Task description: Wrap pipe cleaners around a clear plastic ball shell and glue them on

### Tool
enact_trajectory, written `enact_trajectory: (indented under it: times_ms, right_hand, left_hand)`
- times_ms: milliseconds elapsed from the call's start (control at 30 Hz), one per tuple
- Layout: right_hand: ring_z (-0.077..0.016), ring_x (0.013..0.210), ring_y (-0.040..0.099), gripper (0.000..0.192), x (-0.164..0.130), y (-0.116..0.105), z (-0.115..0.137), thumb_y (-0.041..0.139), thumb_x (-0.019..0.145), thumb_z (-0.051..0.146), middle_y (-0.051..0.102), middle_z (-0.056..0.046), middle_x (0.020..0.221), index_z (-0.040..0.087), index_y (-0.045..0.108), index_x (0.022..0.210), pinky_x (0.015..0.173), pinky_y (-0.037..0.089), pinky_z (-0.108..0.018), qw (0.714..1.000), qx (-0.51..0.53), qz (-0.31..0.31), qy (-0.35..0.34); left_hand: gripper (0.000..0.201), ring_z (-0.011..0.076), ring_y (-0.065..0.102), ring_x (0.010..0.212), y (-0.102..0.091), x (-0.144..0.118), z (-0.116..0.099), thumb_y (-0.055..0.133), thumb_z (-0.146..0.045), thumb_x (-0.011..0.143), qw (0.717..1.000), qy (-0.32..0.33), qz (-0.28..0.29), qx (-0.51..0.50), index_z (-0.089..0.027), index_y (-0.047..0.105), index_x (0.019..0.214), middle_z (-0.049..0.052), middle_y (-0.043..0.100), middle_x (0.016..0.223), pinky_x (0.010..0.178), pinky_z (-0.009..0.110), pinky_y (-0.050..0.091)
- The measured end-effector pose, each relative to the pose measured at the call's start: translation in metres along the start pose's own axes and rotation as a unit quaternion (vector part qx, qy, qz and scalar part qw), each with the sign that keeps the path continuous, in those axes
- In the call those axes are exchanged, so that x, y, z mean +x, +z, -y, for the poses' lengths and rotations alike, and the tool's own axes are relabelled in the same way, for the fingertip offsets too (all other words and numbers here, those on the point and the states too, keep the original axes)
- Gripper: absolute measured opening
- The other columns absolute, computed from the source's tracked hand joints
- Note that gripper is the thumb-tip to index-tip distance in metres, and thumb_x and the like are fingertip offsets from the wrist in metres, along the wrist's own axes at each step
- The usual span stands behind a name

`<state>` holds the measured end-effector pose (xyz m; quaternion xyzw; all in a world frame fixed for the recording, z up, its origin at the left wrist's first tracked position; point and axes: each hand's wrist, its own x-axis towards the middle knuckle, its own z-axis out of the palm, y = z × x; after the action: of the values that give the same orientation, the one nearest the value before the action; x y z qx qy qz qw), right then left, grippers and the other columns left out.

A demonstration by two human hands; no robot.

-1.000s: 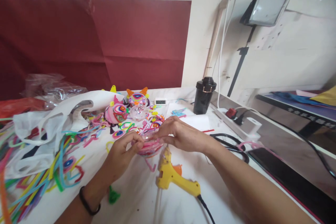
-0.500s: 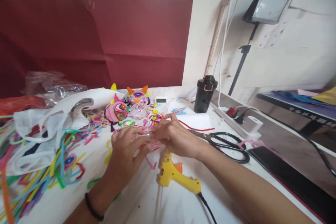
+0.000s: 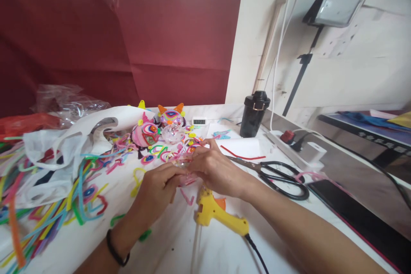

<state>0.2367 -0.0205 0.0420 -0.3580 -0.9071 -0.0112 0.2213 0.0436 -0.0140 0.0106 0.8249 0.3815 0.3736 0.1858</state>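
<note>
My left hand [image 3: 158,188] and my right hand [image 3: 214,167] meet over the white table [image 3: 170,239], both pinching a small clear ball wrapped in pink pipe cleaner [image 3: 185,172]. Most of that ball is hidden by my fingers. A yellow glue gun [image 3: 221,217] lies just in front of my right hand, its black cord running to the near edge. Finished colourful ball figures [image 3: 148,132] and a bare clear ball [image 3: 173,133] sit behind my hands.
Loose coloured pipe cleaners [image 3: 54,209] and a white plastic bag [image 3: 64,150] cover the left side. Black scissors [image 3: 282,177] lie to the right, beside a black bottle [image 3: 255,113], a power strip [image 3: 295,147] and a dark phone [image 3: 349,214].
My hands lowered the pink-wrapped ball toward the table and closed tighter over it. The view shifted slightly, bringing the scissors fully into sight.
</note>
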Motion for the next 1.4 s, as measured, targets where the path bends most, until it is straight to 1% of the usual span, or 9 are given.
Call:
enact_trajectory:
  times_ms: [133, 267, 433, 667, 800, 933, 1100, 1233, 1400]
  right_hand:
    - [-0.0178, 0.08, 0.057, 0.021, 0.0, -0.002, 0.001, 0.057, 0.078, 0.0, 0.065, -0.001, 0.067, 0.018, 0.069, 0.075, 0.085, 0.023, -0.035, 1.0, 0.021, -0.003, 0.01]
    - [-0.0176, 0.077, 0.057, 0.021, 0.0, -0.004, 0.001, 0.056, 0.079, 0.001, 0.066, -0.002, 0.067, 0.017, 0.068, 0.071, 0.084, 0.024, -0.034, 1.0, 0.016, -0.004, 0.017]
    - [-0.0179, 0.081, 0.059, 0.019, 0.0, -0.006, 0.002, 0.059, 0.08, 0.001, 0.07, -0.002, 0.072, 0.017, 0.069, 0.077, 0.086, 0.024, -0.034, 0.999, 0.031, -0.008, 0.021]
    - [-0.0182, 0.083, 0.06, 0.008, 0.001, 0.001, -0.001, 0.064, 0.086, 0.015, 0.072, -0.003, 0.08, 0.018, 0.071, 0.087, 0.089, 0.023, -0.036, 0.998, 0.026, -0.053, 0.033]
    - [-0.0183, 0.081, 0.059, 0.012, 0.001, 0.001, 0.0, 0.061, 0.09, 0.024, 0.071, -0.004, 0.076, 0.017, 0.07, 0.086, 0.09, 0.023, -0.037, 0.997, -0.015, -0.076, 0.023]
    - [-0.0183, 0.082, 0.056, 0.01, -0.001, -0.006, 0.002, 0.059, 0.089, 0.017, 0.07, -0.002, 0.076, 0.017, 0.067, 0.083, 0.097, 0.02, -0.04, 0.991, -0.099, -0.094, -0.004]
    - [-0.0171, 0.08, 0.053, 0.019, -0.004, -0.016, 0.0, 0.054, 0.089, 0.01, 0.065, 0.0, 0.068, 0.018, 0.064, 0.075, 0.105, 0.015, -0.045, 0.968, -0.209, -0.136, -0.013]
    - [-0.0157, 0.074, 0.05, 0.023, -0.005, -0.022, 0.003, 0.053, 0.088, 0.008, 0.058, 0.002, 0.061, 0.018, 0.062, 0.069, 0.104, 0.018, -0.046, 0.961, -0.234, -0.15, -0.011]
    - [-0.0155, 0.072, 0.048, 0.033, -0.007, -0.03, 0.013, 0.043, 0.086, -0.001, 0.053, 0.002, 0.059, 0.017, 0.057, 0.062, 0.102, 0.021, -0.049, 0.951, -0.261, -0.166, -0.031]
  left_hand:
    - [0.02, 0.0101, 0.049, 0.037, 0.001, 0.001, 0.003, 0.054, -0.026, 0.086, 0.995, -0.057, 0.019, -0.076, -0.02, 0.071, 0.078, -0.006, 0.053, 0.043, 0.045, 0.021, 0.04]
    - [0.02, 0.011, 0.053, 0.041, 0.002, 0.001, 0.005, 0.056, -0.03, 0.084, 0.986, -0.088, 0.027, -0.139, -0.018, 0.069, 0.077, -0.004, 0.055, 0.047, 0.042, 0.02, 0.042]
    - [0.02, 0.011, 0.055, 0.043, 0.0, 0.001, 0.0, 0.059, -0.033, 0.082, 0.982, -0.094, 0.026, -0.164, -0.016, 0.069, 0.076, -0.002, 0.057, 0.052, 0.043, 0.021, 0.045]
    - [0.024, 0.0095, 0.056, 0.047, 0.006, 0.001, -0.001, 0.074, -0.037, 0.071, 0.983, -0.105, -0.052, -0.139, -0.017, 0.073, 0.083, 0.002, 0.064, 0.078, 0.043, 0.022, 0.049]
    - [0.018, 0.0094, 0.055, 0.051, 0.006, 0.002, 0.001, 0.073, -0.035, 0.071, 0.986, -0.094, -0.087, -0.103, -0.019, 0.075, 0.079, 0.001, 0.062, 0.075, 0.045, 0.021, 0.047]
    - [0.015, 0.0097, 0.055, 0.05, 0.004, 0.004, 0.002, 0.07, -0.033, 0.071, 0.979, -0.125, -0.105, -0.121, -0.02, 0.074, 0.075, -0.001, 0.059, 0.07, 0.044, 0.021, 0.048]
    - [0.013, 0.0076, 0.052, 0.044, 0.005, 0.006, 0.004, 0.069, -0.032, 0.07, 0.965, -0.165, -0.131, -0.153, -0.019, 0.07, 0.069, -0.003, 0.059, 0.07, 0.041, 0.02, 0.046]
    - [0.011, 0.0071, 0.053, 0.044, 0.003, 0.005, 0.001, 0.068, -0.03, 0.07, 0.965, -0.162, -0.141, -0.151, -0.019, 0.07, 0.068, -0.003, 0.06, 0.071, 0.041, 0.019, 0.047]
    - [0.012, 0.0076, 0.054, 0.045, 0.001, 0.004, -0.001, 0.067, -0.03, 0.07, 0.967, -0.155, -0.139, -0.147, -0.019, 0.07, 0.07, -0.002, 0.059, 0.072, 0.042, 0.019, 0.048]
